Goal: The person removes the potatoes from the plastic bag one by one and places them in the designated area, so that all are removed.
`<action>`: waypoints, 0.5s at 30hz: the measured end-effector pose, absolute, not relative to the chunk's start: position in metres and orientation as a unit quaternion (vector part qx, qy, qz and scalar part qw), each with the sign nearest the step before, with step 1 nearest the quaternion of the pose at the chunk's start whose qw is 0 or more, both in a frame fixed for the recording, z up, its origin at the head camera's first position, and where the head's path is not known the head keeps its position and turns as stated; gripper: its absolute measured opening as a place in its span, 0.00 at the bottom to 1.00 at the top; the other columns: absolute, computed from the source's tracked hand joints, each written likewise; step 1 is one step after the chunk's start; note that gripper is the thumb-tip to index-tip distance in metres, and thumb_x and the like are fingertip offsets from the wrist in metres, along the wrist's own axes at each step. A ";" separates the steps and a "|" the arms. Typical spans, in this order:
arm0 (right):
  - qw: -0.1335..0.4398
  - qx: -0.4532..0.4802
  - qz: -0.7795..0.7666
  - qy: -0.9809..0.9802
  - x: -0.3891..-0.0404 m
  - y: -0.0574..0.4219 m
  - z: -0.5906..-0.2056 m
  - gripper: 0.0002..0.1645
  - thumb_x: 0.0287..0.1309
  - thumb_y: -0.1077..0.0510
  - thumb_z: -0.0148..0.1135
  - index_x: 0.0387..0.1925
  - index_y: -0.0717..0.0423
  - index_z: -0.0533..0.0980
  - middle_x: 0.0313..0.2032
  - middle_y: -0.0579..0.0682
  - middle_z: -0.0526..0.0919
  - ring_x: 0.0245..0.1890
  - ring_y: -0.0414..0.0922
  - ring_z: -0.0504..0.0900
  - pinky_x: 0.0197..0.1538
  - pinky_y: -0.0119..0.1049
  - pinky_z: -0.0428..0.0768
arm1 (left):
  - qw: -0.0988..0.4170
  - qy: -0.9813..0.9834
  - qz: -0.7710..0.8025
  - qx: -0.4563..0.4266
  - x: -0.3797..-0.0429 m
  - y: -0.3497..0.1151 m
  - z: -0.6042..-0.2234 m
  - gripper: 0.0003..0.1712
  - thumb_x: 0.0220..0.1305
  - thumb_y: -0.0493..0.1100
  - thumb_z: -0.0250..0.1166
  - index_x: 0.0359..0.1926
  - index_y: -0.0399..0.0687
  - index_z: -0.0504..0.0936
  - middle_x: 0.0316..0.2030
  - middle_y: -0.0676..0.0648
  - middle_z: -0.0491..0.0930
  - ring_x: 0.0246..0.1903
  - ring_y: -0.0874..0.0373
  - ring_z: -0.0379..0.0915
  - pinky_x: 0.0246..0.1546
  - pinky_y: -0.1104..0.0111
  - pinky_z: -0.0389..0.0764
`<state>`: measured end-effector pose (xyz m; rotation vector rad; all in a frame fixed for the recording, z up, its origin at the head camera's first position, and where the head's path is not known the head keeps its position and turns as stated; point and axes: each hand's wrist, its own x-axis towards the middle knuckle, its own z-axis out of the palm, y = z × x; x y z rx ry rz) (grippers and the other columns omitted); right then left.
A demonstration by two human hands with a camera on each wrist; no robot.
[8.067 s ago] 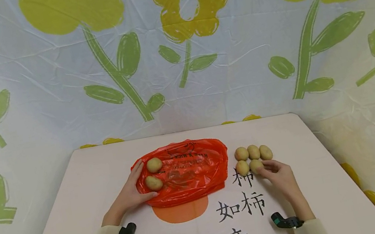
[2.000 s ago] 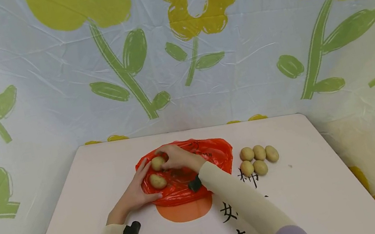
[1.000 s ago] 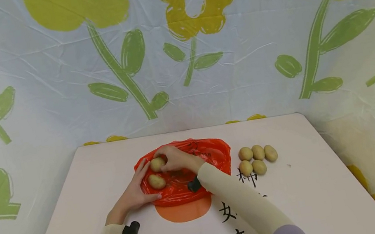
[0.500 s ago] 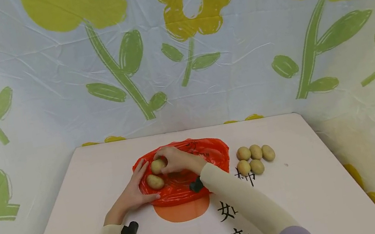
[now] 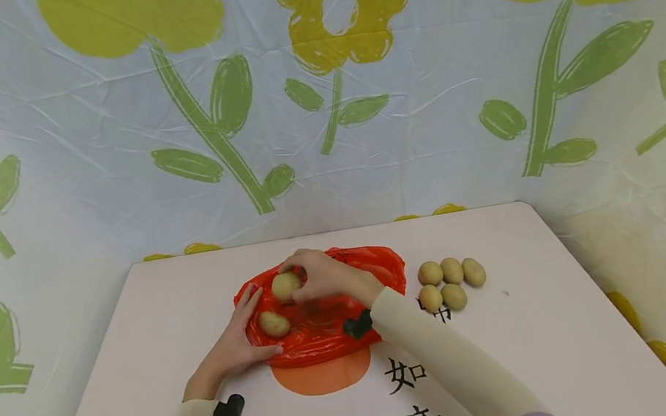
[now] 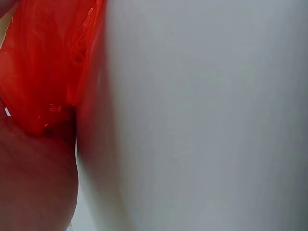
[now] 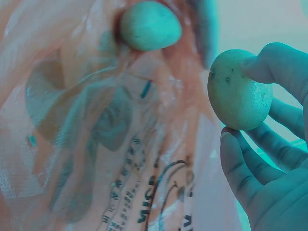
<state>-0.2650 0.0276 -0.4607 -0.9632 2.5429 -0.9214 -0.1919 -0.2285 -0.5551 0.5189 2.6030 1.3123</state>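
My right hand [image 5: 321, 277] pinches a round yellow potato [image 5: 286, 287] between thumb and fingertips over the left part of a red plastic bag [image 5: 337, 345]. In the right wrist view the held potato [image 7: 238, 89] shows small dark spots, and the fingers reach around its side. A second potato [image 5: 275, 324] lies on the bag, a little nearer the front. My left hand [image 5: 236, 340] rests along the bag's left edge with thumb and fingers spread. The left wrist view shows only the heel of that hand [image 6: 33, 183] against the red plastic [image 6: 43, 57].
Several potatoes [image 5: 454, 296] stand together in two rows on the white table [image 5: 530, 337], right of the bag. Printed black characters [image 5: 405, 374] and an orange shape [image 5: 323, 377] mark the tabletop. A flowered cloth [image 5: 420, 170] hangs behind the table.
My right hand went from the right-hand potatoes across to the bag and took hold of the back potato there. Just now it has shifted slightly right with it. My left hand stays put.
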 end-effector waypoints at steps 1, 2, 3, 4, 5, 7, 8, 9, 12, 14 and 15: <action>0.131 -0.330 -0.326 0.876 -0.264 0.030 -0.459 0.27 0.59 0.56 0.70 0.61 0.51 0.79 0.58 0.48 0.79 0.48 0.42 0.78 0.49 0.30 0.81 | 0.091 0.876 0.441 0.174 -0.192 -0.229 -0.555 0.71 0.48 0.57 0.81 0.84 0.55 0.44 0.83 0.44 0.35 0.80 0.32 0.37 0.70 0.28 0.55; 0.126 -0.330 -0.332 0.875 -0.263 0.032 -0.458 0.27 0.59 0.55 0.69 0.61 0.50 0.79 0.58 0.48 0.80 0.47 0.42 0.78 0.49 0.30 0.81 | 0.091 0.876 0.440 0.175 -0.192 -0.229 -0.554 0.71 0.48 0.57 0.81 0.84 0.54 0.44 0.83 0.44 0.34 0.80 0.31 0.36 0.70 0.27 0.55; 0.121 -0.330 -0.339 0.873 -0.262 0.034 -0.457 0.27 0.58 0.56 0.69 0.61 0.50 0.79 0.58 0.48 0.80 0.47 0.42 0.78 0.49 0.30 0.81 | 0.092 0.876 0.440 0.174 -0.192 -0.229 -0.554 0.71 0.48 0.57 0.81 0.84 0.54 0.44 0.83 0.43 0.34 0.79 0.31 0.36 0.70 0.27 0.54; 0.116 -0.329 -0.344 0.872 -0.261 0.036 -0.457 0.27 0.58 0.55 0.69 0.61 0.49 0.79 0.58 0.47 0.80 0.48 0.42 0.78 0.50 0.30 0.81 | 0.093 0.877 0.439 0.173 -0.193 -0.229 -0.554 0.71 0.48 0.57 0.80 0.84 0.53 0.44 0.83 0.43 0.34 0.79 0.31 0.36 0.69 0.27 0.55; 0.111 -0.329 -0.348 0.871 -0.260 0.038 -0.456 0.27 0.58 0.55 0.69 0.61 0.49 0.80 0.58 0.47 0.80 0.48 0.42 0.78 0.50 0.31 0.81 | 0.094 0.877 0.438 0.172 -0.192 -0.229 -0.553 0.71 0.48 0.57 0.80 0.84 0.53 0.44 0.83 0.42 0.34 0.79 0.30 0.37 0.69 0.27 0.55; 0.104 -0.325 -0.356 0.870 -0.257 0.043 -0.455 0.27 0.58 0.55 0.69 0.60 0.48 0.80 0.59 0.47 0.80 0.48 0.42 0.78 0.50 0.31 0.82 | 0.095 0.877 0.438 0.172 -0.192 -0.228 -0.552 0.71 0.49 0.57 0.80 0.83 0.51 0.44 0.83 0.41 0.34 0.79 0.29 0.37 0.69 0.27 0.55; 0.100 -0.324 -0.360 0.869 -0.256 0.045 -0.455 0.27 0.57 0.55 0.69 0.60 0.49 0.80 0.59 0.47 0.80 0.48 0.42 0.78 0.50 0.31 0.82 | 0.096 0.877 0.438 0.171 -0.192 -0.228 -0.552 0.71 0.49 0.57 0.80 0.83 0.51 0.44 0.83 0.41 0.34 0.79 0.29 0.37 0.69 0.27 0.55; 0.096 -0.322 -0.366 0.868 -0.255 0.048 -0.454 0.27 0.57 0.55 0.70 0.60 0.49 0.80 0.59 0.47 0.81 0.48 0.42 0.78 0.50 0.31 0.82 | 0.096 0.877 0.439 0.170 -0.192 -0.228 -0.552 0.71 0.48 0.57 0.81 0.83 0.51 0.44 0.83 0.41 0.34 0.79 0.30 0.37 0.69 0.27 0.55; 0.082 -0.319 -0.377 0.866 -0.250 0.057 -0.452 0.27 0.56 0.55 0.71 0.59 0.51 0.80 0.57 0.48 0.81 0.48 0.43 0.79 0.49 0.33 0.83 | 0.095 0.875 0.442 0.171 -0.191 -0.227 -0.552 0.71 0.48 0.56 0.81 0.83 0.51 0.45 0.83 0.42 0.34 0.79 0.30 0.36 0.70 0.27 0.54; 0.073 -0.319 -0.385 0.863 -0.248 0.063 -0.451 0.27 0.55 0.56 0.71 0.58 0.52 0.81 0.56 0.49 0.82 0.48 0.44 0.80 0.49 0.34 0.84 | 0.093 0.875 0.445 0.169 -0.191 -0.227 -0.552 0.71 0.47 0.56 0.82 0.83 0.52 0.45 0.83 0.42 0.34 0.80 0.31 0.35 0.70 0.28 0.53; 0.068 -0.319 -0.388 0.862 -0.246 0.066 -0.450 0.27 0.55 0.56 0.71 0.58 0.52 0.81 0.55 0.49 0.82 0.49 0.44 0.80 0.49 0.35 0.84 | 0.090 0.874 0.445 0.171 -0.191 -0.227 -0.552 0.71 0.47 0.56 0.82 0.83 0.51 0.46 0.83 0.42 0.34 0.80 0.30 0.35 0.70 0.27 0.53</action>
